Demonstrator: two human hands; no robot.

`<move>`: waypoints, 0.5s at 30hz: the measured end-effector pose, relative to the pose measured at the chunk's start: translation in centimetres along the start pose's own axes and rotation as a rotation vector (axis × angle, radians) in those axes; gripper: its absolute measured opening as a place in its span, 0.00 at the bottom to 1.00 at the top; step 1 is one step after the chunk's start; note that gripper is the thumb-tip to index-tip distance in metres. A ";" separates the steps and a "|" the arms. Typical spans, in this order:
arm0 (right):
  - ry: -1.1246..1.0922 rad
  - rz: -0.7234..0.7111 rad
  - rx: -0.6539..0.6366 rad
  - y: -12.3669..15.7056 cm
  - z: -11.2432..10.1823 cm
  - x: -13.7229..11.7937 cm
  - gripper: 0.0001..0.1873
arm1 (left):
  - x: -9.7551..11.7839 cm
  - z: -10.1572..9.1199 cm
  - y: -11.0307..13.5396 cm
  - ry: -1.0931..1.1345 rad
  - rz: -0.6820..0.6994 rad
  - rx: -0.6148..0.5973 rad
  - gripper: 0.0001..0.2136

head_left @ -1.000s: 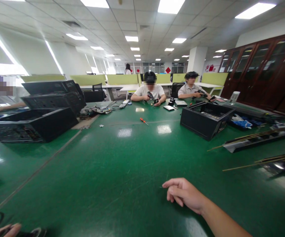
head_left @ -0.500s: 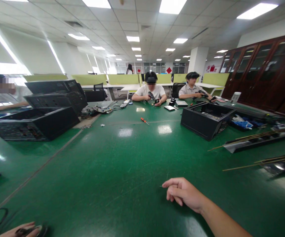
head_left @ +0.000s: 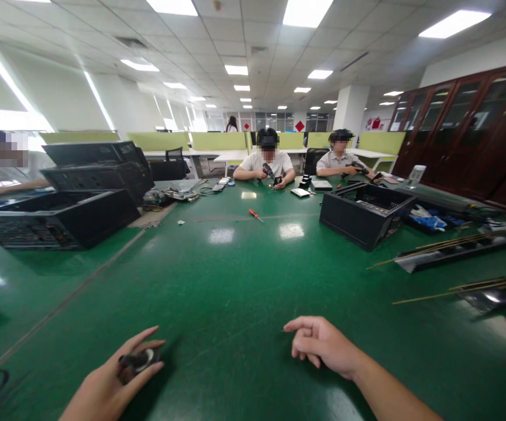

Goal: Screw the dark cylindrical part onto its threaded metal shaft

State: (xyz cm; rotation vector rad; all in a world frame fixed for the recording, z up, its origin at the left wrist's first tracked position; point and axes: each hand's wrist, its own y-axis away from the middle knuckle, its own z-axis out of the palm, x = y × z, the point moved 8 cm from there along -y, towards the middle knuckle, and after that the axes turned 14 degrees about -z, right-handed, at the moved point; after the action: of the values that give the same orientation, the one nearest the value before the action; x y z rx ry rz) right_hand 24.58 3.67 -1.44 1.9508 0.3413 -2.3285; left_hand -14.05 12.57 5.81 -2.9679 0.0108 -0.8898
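Note:
Over the front left of the green table (head_left: pixel 217 280), my left hand (head_left: pixel 112 374) grips a small dark, roundish part with a pale ring (head_left: pixel 141 361) between thumb and fingers. What exactly the part is I cannot make out. My right hand (head_left: pixel 320 346) hovers at or just above the tabletop on the right, index finger stretched out and the other fingers loosely bent. Nothing shows in it. A tiny pale speck lies by its index fingertip. Farther off, an orange screwdriver (head_left: pixel 253 214) lies on the table.
Dark computer cases (head_left: pixel 55 219) are on the left, with another case (head_left: pixel 364 213) at right. Thin yellowish rods (head_left: pixel 437 251) lie across dark trays on the right. Across the table, a co-worker (head_left: pixel 267 158) holds a power drill (head_left: pixel 269 171); others sit nearby.
My left hand has come in from the bottom left corner, moving right and forward with the dark round part. My right hand has stayed nearly still.

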 end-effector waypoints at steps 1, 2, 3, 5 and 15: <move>0.011 0.001 0.001 0.0 0.0 0.1 0.23 | 2.2 1.8 0.2 0.057 0.027 -0.103 0.32; 0.022 -0.005 0.006 0.0 0.0 0.1 0.24 | 4.5 3.5 0.5 0.110 0.060 -0.180 0.29; 0.033 -0.012 0.009 0.0 0.1 0.2 0.26 | 7.0 5.1 1.0 0.156 0.097 -0.243 0.25; 0.068 -0.039 0.003 0.1 0.3 0.0 0.27 | 11.5 8.1 2.1 0.233 0.144 -0.356 0.15; 0.456 -0.204 0.012 0.5 1.0 -1.8 0.26 | 17.4 14.5 5.5 0.220 0.318 -0.421 0.15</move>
State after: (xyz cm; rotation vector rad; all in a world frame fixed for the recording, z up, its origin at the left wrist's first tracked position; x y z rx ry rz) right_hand 24.02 2.78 0.39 2.5525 0.5816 -1.9613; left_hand 8.52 7.30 3.04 -3.0677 0.7410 -1.2913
